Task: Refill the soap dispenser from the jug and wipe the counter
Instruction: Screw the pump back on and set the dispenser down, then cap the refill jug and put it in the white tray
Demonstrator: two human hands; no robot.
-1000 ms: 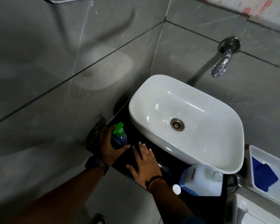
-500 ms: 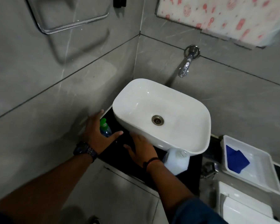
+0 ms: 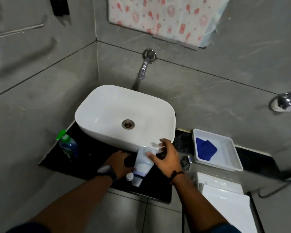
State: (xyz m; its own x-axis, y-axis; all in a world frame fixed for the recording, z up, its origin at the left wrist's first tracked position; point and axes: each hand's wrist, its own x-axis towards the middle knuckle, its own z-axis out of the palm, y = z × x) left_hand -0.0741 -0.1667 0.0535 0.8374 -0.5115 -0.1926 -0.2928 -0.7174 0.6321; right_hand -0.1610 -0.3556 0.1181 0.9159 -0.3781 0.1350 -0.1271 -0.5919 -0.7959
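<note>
The soap dispenser [image 3: 67, 146], a clear bottle with a green pump and blue label, stands alone at the left end of the black counter [image 3: 91, 157]. The white jug [image 3: 143, 163] stands at the counter's front, partly under the sink rim. Its white cap [image 3: 129, 177] lies beside its base. My left hand [image 3: 119, 163] is curled against the jug's left side. My right hand [image 3: 167, 157] arches over the jug's top with fingers spread and the thumb touching its front. A blue cloth [image 3: 206, 148] lies in a white tray [image 3: 225, 140] on the right.
A white basin [image 3: 107, 106] fills most of the counter, with a wall tap [image 3: 144, 69] above it. A white toilet cistern [image 3: 225, 195] sits at lower right below the tray. Grey tiled walls close in on the left and behind.
My left hand let go of the soap dispenser and moved right to the jug. My right hand left the counter and went onto the jug's top. The view tilted up and back.
</note>
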